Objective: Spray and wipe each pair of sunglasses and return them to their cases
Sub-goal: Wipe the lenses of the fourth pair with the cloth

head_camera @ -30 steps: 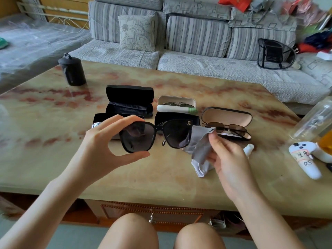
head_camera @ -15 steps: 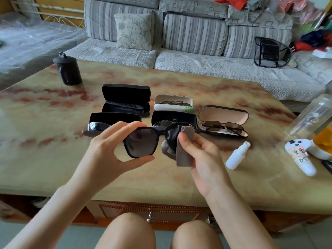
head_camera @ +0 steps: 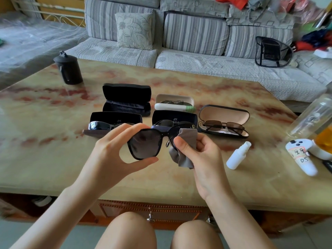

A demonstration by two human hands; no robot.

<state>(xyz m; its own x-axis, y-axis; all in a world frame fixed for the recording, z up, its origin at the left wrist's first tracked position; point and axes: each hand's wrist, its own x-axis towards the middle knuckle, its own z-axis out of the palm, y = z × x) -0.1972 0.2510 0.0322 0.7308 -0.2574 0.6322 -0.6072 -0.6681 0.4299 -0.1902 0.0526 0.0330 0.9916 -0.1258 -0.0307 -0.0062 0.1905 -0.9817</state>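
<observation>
Five open cases [head_camera: 126, 94] lie behind; left fingers [head_camera: 124, 129] pinch sunglasses [head_camera: 145, 143], right fingers [head_camera: 181, 145] clamp cloth [head_camera: 186, 161].

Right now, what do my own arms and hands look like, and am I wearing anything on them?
Nothing is worn on them. The left arm and right arm are bare to the picture's edge, with no sleeves in sight. The left hand and right hand have no gloves, and no ring, watch or bracelet shows on the fingers and wrists in view.
</observation>
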